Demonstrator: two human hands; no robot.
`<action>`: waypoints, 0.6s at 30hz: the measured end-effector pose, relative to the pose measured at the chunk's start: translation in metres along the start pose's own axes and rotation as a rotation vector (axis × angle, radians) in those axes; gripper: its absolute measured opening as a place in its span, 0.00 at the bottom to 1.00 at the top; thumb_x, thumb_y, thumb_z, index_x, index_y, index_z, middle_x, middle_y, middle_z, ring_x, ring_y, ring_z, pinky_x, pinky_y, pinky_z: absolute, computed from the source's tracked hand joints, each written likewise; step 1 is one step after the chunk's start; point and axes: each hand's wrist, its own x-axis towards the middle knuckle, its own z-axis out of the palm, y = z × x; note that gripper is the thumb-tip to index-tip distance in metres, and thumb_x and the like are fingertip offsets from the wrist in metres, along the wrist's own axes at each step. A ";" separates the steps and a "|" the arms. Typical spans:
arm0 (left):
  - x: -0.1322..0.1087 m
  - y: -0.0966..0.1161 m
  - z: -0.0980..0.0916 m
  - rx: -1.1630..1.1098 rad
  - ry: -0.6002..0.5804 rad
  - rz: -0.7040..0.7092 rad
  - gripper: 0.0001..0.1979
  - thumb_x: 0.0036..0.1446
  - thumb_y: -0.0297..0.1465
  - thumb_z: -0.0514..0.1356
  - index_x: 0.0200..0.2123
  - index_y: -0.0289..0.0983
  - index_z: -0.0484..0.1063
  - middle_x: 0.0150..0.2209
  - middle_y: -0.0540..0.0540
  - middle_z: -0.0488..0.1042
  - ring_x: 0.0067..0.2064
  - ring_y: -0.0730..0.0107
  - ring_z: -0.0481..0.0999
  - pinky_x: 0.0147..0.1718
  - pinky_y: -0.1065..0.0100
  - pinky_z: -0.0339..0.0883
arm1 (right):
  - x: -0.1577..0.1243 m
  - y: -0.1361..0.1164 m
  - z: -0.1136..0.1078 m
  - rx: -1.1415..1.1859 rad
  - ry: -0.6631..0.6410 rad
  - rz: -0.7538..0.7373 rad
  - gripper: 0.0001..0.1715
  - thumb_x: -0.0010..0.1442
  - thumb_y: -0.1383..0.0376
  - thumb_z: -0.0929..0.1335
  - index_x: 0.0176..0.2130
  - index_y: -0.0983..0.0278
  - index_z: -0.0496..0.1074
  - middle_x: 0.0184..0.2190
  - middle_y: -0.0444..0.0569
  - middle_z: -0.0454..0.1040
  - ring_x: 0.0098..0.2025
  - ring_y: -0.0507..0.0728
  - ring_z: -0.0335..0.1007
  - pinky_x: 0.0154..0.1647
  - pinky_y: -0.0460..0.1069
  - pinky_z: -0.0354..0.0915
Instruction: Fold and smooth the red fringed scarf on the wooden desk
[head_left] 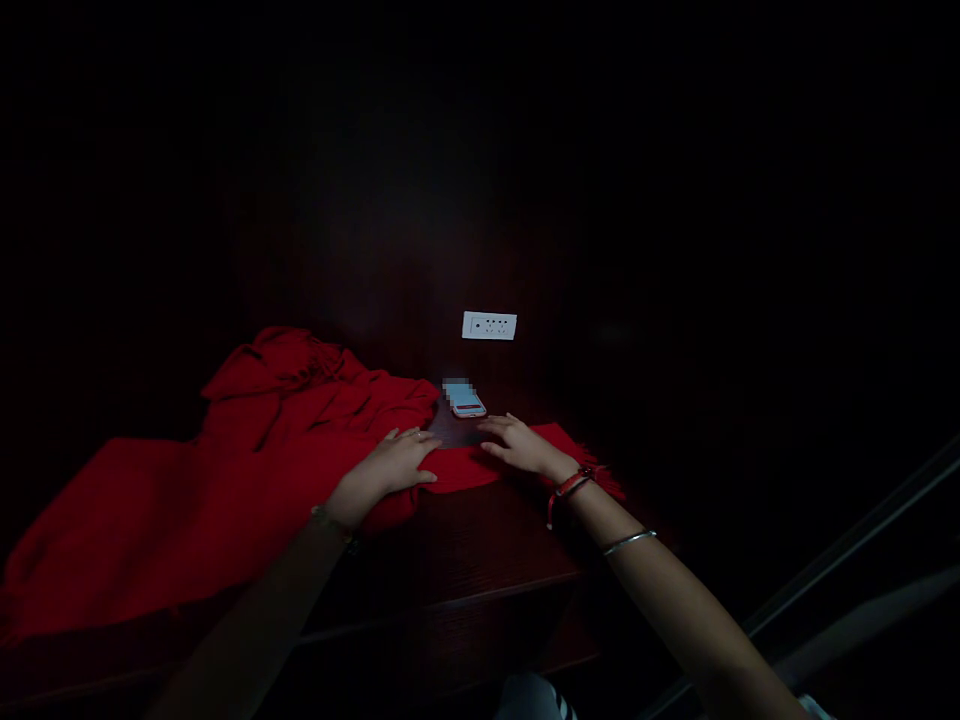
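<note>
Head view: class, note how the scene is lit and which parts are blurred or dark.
Head view: very dim; only the red cloth, left hand, right hand and white socket plate catch light. Head view: a pixelated patch overlaps the phone; the surroundings are lost in black.

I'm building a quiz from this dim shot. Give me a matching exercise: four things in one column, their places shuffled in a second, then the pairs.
1. red cloth
2. phone
3. socket plate
4. red bracelet

A. on the wall above the table
B. around the wrist of the right hand
C. draped on the table, under the left hand
D. flat on the table, just beyond both hands

Pairs: 1-C, 2-D, 3-A, 4-B.
</note>
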 end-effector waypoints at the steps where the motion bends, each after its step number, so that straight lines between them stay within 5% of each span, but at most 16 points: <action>1: -0.006 -0.013 -0.001 -0.020 -0.008 0.018 0.26 0.49 0.37 0.57 0.52 0.39 0.59 0.55 0.42 0.59 0.56 0.59 0.56 0.51 0.58 0.50 | 0.005 -0.009 0.003 0.022 -0.031 -0.058 0.24 0.58 0.58 0.58 0.51 0.68 0.62 0.50 0.55 0.64 0.53 0.57 0.56 0.54 0.54 0.50; 8: -0.041 -0.083 0.018 -0.019 0.085 -0.045 0.25 0.49 0.34 0.57 0.52 0.41 0.59 0.51 0.43 0.62 0.52 0.62 0.61 0.49 0.62 0.53 | 0.010 -0.036 0.041 0.073 -0.123 -0.194 0.29 0.57 0.54 0.59 0.52 0.69 0.61 0.49 0.58 0.65 0.50 0.59 0.61 0.49 0.51 0.58; 14: -0.043 -0.073 0.013 0.147 0.217 -0.072 0.13 0.52 0.28 0.52 0.42 0.38 0.66 0.42 0.43 0.68 0.45 0.64 0.66 0.43 0.65 0.57 | -0.016 -0.001 0.058 0.036 -0.041 -0.165 0.27 0.61 0.55 0.54 0.55 0.65 0.57 0.54 0.55 0.59 0.56 0.58 0.52 0.55 0.55 0.52; 18: -0.051 -0.071 0.002 0.203 0.196 -0.144 0.09 0.48 0.27 0.53 0.34 0.38 0.67 0.37 0.45 0.68 0.40 0.63 0.68 0.38 0.65 0.59 | -0.028 0.021 0.058 0.039 -0.022 -0.140 0.27 0.61 0.55 0.54 0.55 0.65 0.57 0.54 0.54 0.59 0.55 0.57 0.53 0.55 0.54 0.53</action>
